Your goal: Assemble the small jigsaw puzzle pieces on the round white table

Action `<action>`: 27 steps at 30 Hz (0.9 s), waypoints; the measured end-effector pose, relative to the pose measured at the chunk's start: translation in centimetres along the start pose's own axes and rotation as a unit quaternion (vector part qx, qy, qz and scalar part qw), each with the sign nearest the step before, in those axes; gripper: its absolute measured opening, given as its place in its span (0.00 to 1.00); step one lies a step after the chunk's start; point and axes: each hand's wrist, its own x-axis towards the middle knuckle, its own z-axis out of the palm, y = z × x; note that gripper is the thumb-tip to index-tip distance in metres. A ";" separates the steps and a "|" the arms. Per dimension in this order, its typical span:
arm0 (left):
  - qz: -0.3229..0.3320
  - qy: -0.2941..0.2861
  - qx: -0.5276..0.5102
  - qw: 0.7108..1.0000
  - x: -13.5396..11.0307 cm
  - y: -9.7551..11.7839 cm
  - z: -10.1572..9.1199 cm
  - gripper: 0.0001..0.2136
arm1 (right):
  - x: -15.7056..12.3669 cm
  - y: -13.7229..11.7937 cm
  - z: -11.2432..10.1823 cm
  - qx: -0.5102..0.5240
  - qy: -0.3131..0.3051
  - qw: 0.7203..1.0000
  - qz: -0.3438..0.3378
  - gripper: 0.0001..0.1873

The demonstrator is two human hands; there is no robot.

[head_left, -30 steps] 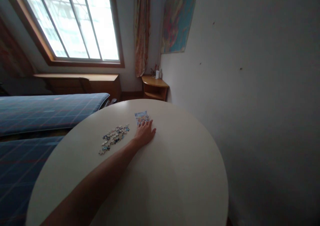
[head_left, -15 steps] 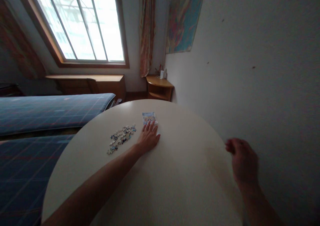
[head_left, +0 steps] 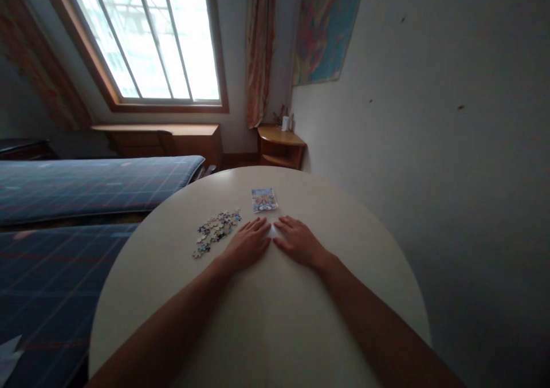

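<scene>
Both of my hands lie flat on a round white table (head_left: 344,216), palms down, fingertips almost meeting. My left hand (head_left: 248,243) rests with fingers stretched out, just right of a loose heap of jigsaw pieces (head_left: 216,231). My right hand (head_left: 297,240) lies beside it, fingers stretched out too. A small picture card (head_left: 264,199) with a colourful print lies on the table a little beyond the fingertips. Neither hand holds anything.
A bed with a blue checked cover (head_left: 86,184) runs along the table's left side. A white wall (head_left: 451,147) stands close on the right. Beyond are a wooden corner shelf (head_left: 281,145), a low wooden cabinet (head_left: 172,138), a window and a wall map (head_left: 329,30).
My right hand came in from the right edge and settled flat on the table beside the left. My left hand drew back slightly from the picture card.
</scene>
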 end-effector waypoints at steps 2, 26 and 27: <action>-0.004 -0.003 0.002 1.000 -0.1 -0.1 -0.1 0.24 | -0.4 0.1 -0.1 -0.001 -0.004 1.000 0.008 0.31; -0.017 -0.016 -0.010 1.000 0.0 0.4 -0.5 0.24 | 0.8 -0.7 -0.9 -0.023 -0.136 0.988 0.070 0.38; -0.017 -0.015 -0.009 1.000 0.0 0.4 -0.5 0.24 | 0.8 -0.7 -0.8 -0.021 -0.138 0.987 0.074 0.38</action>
